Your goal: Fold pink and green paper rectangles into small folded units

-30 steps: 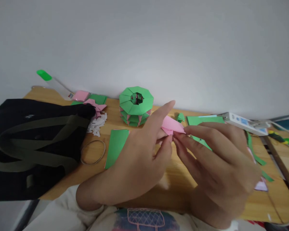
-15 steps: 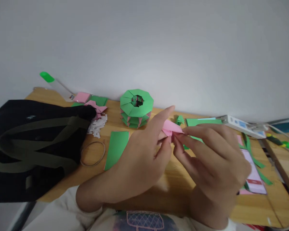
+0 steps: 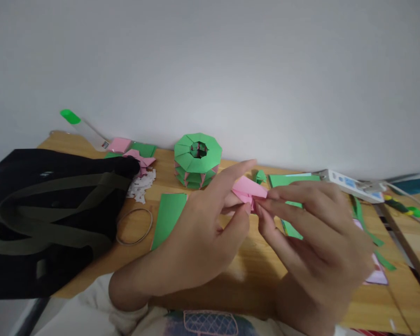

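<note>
A small piece of folded pink paper (image 3: 248, 188) is held above the table between both hands. My left hand (image 3: 210, 224) pinches its left side, thumb in front and index finger stretched upward. The thumb and fingertips of my right hand (image 3: 315, 228) close on the right end of the paper. Fingers cover its lower folds. Beyond the hands stands a round, layered green paper structure (image 3: 183, 154) with pink supports and a hole in its top. Left of my left hand lies a stack of green paper sheets (image 3: 168, 214).
A black bag (image 3: 49, 224) covers the table's left side, near a thin ring (image 3: 135, 240) and white paper scraps (image 3: 142, 186). Pink folded pieces (image 3: 143, 161) lie behind. To the right are a power strip (image 3: 350, 184), green strips (image 3: 385, 260) and a phone (image 3: 378, 276) partly behind my hand.
My right hand has shifted slightly right and down, covering more of the phone. The pink paper has tilted a little, showing more of its upper face. Both hands still hold it.
</note>
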The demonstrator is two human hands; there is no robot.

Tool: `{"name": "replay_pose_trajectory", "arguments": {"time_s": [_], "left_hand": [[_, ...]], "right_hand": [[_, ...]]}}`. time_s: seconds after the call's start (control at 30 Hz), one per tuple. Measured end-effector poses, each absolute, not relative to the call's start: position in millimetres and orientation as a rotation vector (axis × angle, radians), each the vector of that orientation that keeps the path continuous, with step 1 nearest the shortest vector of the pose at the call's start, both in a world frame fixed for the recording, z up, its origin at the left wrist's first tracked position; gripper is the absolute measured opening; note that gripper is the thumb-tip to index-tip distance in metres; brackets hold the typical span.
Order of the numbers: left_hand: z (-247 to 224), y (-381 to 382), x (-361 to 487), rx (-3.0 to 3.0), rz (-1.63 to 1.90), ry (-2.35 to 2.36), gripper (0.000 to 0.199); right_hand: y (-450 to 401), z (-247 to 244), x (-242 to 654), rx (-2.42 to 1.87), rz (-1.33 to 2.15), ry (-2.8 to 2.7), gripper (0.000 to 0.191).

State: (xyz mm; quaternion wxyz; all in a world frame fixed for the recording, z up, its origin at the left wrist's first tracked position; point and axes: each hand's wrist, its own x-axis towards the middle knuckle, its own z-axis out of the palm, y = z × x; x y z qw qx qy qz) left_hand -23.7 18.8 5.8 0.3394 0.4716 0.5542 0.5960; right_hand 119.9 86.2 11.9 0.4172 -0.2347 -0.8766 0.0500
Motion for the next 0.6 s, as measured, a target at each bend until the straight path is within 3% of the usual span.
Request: {"name": "replay_pose_trajectory", "arguments": {"time_s": [0.6], "left_hand": [[4.3,17.7,-20.3,1.547,1.544,1.606,0.046]], "right_hand": [[83.2,14.2,119.7,-0.606,0.225,-2.157,0.026]]}}
